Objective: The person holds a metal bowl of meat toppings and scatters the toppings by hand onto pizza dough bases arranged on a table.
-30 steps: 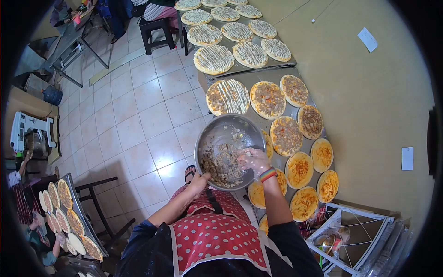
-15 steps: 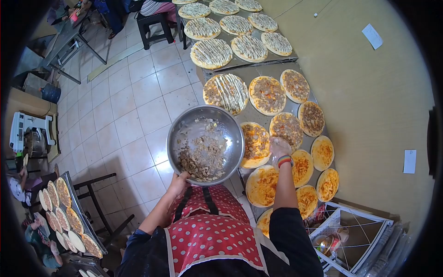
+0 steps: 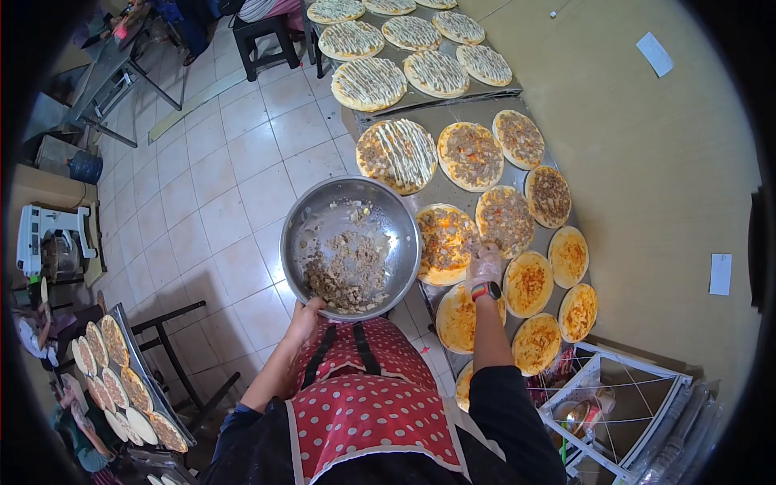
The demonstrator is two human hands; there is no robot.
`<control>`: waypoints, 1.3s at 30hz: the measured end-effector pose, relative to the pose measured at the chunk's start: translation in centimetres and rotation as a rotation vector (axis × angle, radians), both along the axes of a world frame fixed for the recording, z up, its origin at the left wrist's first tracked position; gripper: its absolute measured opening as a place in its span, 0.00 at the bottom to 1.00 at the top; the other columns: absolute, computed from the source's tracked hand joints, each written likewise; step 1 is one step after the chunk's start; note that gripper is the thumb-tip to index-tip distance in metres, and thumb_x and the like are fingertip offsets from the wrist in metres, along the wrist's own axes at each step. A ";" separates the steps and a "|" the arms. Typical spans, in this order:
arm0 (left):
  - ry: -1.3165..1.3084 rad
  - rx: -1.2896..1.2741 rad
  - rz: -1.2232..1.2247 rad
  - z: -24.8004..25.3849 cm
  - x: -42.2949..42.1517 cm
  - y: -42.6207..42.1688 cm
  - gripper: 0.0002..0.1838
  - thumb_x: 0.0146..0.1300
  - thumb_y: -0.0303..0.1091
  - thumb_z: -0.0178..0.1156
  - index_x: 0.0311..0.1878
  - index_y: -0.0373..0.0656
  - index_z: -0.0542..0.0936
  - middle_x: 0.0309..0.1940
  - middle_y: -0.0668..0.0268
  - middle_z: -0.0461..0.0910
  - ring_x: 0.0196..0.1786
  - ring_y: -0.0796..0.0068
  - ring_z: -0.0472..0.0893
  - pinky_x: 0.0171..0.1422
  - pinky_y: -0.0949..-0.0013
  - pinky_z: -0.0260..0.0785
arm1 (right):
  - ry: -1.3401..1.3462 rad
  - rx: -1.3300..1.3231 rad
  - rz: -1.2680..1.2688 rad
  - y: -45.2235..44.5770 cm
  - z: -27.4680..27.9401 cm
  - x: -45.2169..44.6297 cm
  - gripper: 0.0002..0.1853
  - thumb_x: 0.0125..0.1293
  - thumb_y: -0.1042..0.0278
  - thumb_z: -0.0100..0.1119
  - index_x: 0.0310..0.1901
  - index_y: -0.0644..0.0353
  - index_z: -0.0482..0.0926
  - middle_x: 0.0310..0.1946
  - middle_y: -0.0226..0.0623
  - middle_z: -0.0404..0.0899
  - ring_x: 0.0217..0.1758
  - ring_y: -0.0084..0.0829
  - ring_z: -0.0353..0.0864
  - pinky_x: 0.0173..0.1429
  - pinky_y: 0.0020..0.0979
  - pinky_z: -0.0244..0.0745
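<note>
My left hand (image 3: 305,317) grips the near rim of a steel mixing bowl (image 3: 414,263), tilted a little toward me. Crumbly brown-and-white minced topping (image 3: 346,271) lies in its lower part. My right hand (image 3: 486,265), in a clear plastic glove, is over the right edge of a flatbread pizza (image 3: 443,242) with red sauce and scattered mince. Its fingers are bunched and point down; whatever is in them is hidden. Just beyond lies a mince-covered pizza (image 3: 504,221). Nearer me is a sauced base (image 3: 457,319), partly under my wrist.
More pizzas, some striped with white sauce (image 3: 396,155), stand on the metal table (image 3: 428,194) along the wall. A white wire rack (image 3: 622,364) is at lower right. Another tray of pizzas (image 3: 129,380) stands at left, with people near it. A black stool (image 3: 265,44) is at the back.
My right hand has moved slightly down and left, from beside the mince-covered pizza to the sauced one's edge. More mince shows on that pizza. The bowl has shifted slightly left and up.
</note>
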State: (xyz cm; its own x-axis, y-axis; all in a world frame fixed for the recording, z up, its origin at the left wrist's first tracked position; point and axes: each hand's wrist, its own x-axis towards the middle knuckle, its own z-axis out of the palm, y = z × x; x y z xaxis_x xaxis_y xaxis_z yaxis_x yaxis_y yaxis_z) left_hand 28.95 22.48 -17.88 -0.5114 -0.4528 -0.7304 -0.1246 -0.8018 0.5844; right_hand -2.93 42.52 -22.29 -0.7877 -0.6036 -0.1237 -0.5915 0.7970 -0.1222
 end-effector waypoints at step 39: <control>-0.022 0.021 0.011 1.6 0.6 -2.5 0.14 0.47 0.25 0.45 0.39 0.32 0.63 0.27 0.61 0.68 0.27 0.71 0.71 0.29 0.68 0.68 | -0.029 -0.536 -0.425 -1.6 -3.8 2.0 0.07 0.46 0.76 0.50 0.29 0.57 0.74 0.31 0.42 0.72 0.36 0.39 0.71 0.39 0.33 0.66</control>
